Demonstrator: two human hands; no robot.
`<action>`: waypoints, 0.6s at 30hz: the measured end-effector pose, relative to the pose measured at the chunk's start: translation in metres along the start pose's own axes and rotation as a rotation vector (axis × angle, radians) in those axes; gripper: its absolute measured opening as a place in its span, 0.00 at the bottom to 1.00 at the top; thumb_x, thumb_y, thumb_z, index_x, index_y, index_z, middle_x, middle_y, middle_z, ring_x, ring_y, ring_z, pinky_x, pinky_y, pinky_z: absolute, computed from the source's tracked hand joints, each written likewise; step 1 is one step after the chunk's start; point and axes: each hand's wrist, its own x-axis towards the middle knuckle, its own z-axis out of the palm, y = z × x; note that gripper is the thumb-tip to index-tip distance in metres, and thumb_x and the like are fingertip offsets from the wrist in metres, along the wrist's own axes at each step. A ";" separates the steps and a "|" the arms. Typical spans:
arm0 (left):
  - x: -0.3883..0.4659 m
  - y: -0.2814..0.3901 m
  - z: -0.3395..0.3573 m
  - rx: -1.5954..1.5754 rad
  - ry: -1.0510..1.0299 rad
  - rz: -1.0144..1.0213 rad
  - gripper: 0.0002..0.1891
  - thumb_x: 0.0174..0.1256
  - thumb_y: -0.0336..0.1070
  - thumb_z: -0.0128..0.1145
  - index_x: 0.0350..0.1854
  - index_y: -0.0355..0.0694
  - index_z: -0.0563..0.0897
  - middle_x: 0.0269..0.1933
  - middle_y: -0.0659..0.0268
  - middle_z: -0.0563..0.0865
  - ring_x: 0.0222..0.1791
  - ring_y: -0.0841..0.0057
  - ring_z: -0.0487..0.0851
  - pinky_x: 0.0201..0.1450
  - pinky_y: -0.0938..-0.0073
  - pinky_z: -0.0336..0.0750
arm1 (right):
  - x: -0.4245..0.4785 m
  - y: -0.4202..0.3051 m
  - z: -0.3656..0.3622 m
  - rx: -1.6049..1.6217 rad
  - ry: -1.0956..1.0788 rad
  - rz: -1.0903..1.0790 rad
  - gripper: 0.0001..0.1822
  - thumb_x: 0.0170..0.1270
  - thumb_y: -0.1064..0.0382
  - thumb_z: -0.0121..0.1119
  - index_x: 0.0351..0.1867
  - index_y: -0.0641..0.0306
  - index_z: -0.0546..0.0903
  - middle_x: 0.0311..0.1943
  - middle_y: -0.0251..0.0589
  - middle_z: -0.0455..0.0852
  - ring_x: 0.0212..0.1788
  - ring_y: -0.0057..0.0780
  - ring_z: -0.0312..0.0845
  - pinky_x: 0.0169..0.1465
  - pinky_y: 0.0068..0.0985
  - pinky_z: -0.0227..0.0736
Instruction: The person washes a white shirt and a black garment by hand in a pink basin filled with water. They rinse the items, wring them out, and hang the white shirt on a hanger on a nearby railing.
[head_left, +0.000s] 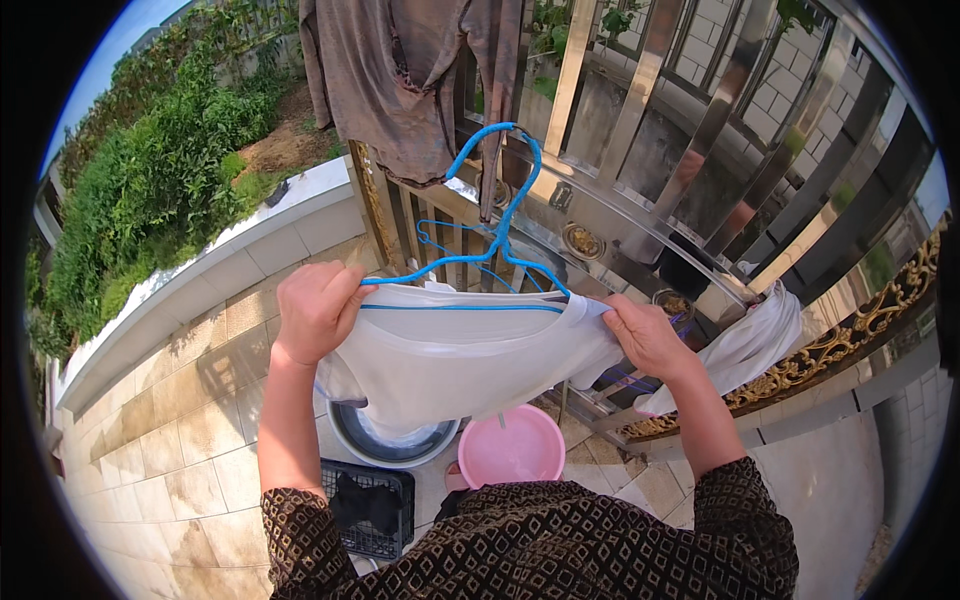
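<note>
A white shirt (465, 375) hangs spread between my two hands on a blue clothes hanger (501, 241). The hanger's hook points up and away from me, and its lower bar shows through the wide neck opening. My left hand (319, 311) grips the shirt's left shoulder together with the end of the hanger's arm. On the other side, my right hand (651, 336) pinches the right shoulder fabric; the hanger's tip there is hidden under the cloth. The shirt's lower part droops over the basins below.
A brown long-sleeved garment (420, 67) hangs on the metal gate (637, 97) ahead. Another white cloth (750, 349) drapes over its rail at right. Below stand a metal basin (401, 459), a pink basin (556, 457) and a black crate (409, 517) holding dark cloth. Left runs a low wall (300, 232).
</note>
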 end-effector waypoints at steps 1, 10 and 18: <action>0.003 0.002 0.003 -0.012 0.014 -0.014 0.07 0.49 0.36 0.60 0.25 0.41 0.75 0.16 0.65 0.69 0.17 0.69 0.71 0.20 0.71 0.63 | 0.003 -0.006 0.000 -0.021 -0.004 0.007 0.09 0.65 0.58 0.44 0.33 0.61 0.69 0.26 0.48 0.76 0.31 0.50 0.72 0.31 0.38 0.65; 0.024 -0.020 0.012 -0.163 0.060 -0.245 0.08 0.52 0.39 0.59 0.24 0.41 0.77 0.19 0.63 0.77 0.21 0.66 0.76 0.23 0.70 0.68 | 0.005 -0.015 -0.012 -0.079 0.151 0.105 0.11 0.62 0.53 0.49 0.37 0.58 0.72 0.22 0.48 0.77 0.28 0.49 0.75 0.30 0.37 0.67; 0.063 -0.022 0.015 -0.121 0.132 -0.264 0.14 0.52 0.44 0.60 0.18 0.41 0.75 0.14 0.63 0.72 0.15 0.65 0.72 0.19 0.70 0.63 | -0.005 -0.044 -0.040 -0.322 0.476 -0.044 0.20 0.51 0.55 0.62 0.44 0.58 0.74 0.29 0.44 0.78 0.28 0.39 0.77 0.28 0.29 0.70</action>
